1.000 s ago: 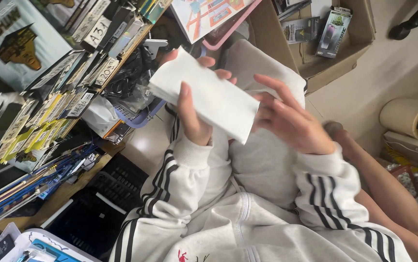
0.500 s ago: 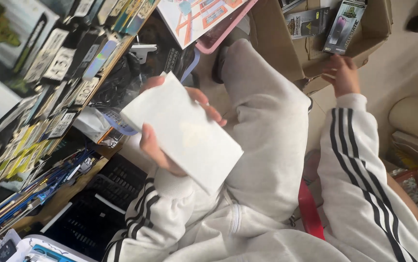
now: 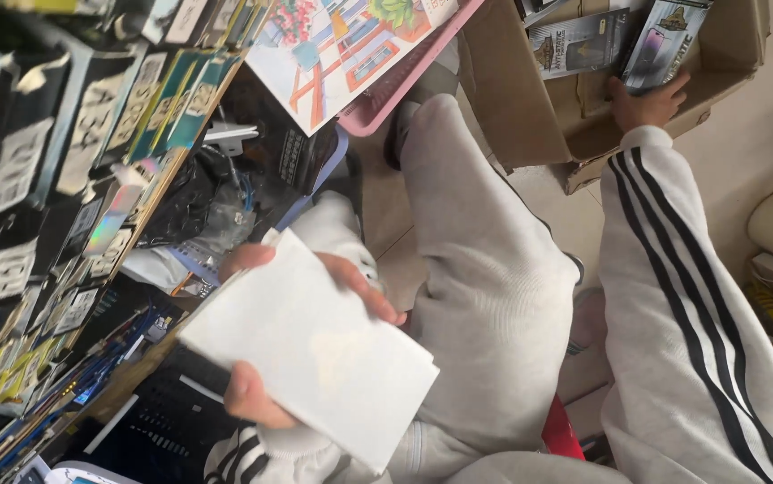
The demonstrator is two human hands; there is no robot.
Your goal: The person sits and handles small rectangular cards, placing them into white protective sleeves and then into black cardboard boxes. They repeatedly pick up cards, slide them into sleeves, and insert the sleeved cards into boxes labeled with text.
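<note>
Held flat in the left hand point(image 3: 256, 399), a white envelope-like packet point(image 3: 310, 345) is pinched between the thumb at its lower edge and the fingers wrapped over its upper edge; the packet sits above the lap, just over the grey trousers point(image 3: 485, 296). At the top of the view, the right hand point(image 3: 648, 100) is stretched well away into a cardboard box point(image 3: 530, 116), where its fingers are laid against a dark packaged item point(image 3: 660, 40) (whether they are closed around it or only pressed on it cannot be told).

A slip is judged possible: the packet is supported by one hand only and is tilted, so a loosened thumb could let it slide towards the floor or onto the black crate point(image 3: 158, 426) below it. With the arm at full stretch and attention split between the hands, the boxed item could also be fumbled or its neighbours tipped over.

To the left, a crowded rack of small carded packages point(image 3: 64, 179) is seen, close to the packet's upper corner. A pink-framed picture board point(image 3: 350, 49) is leaned between the rack and the box, near the reaching arm's line. Black plastic bags point(image 3: 198, 202) are bunched just beyond the left hand.
</note>
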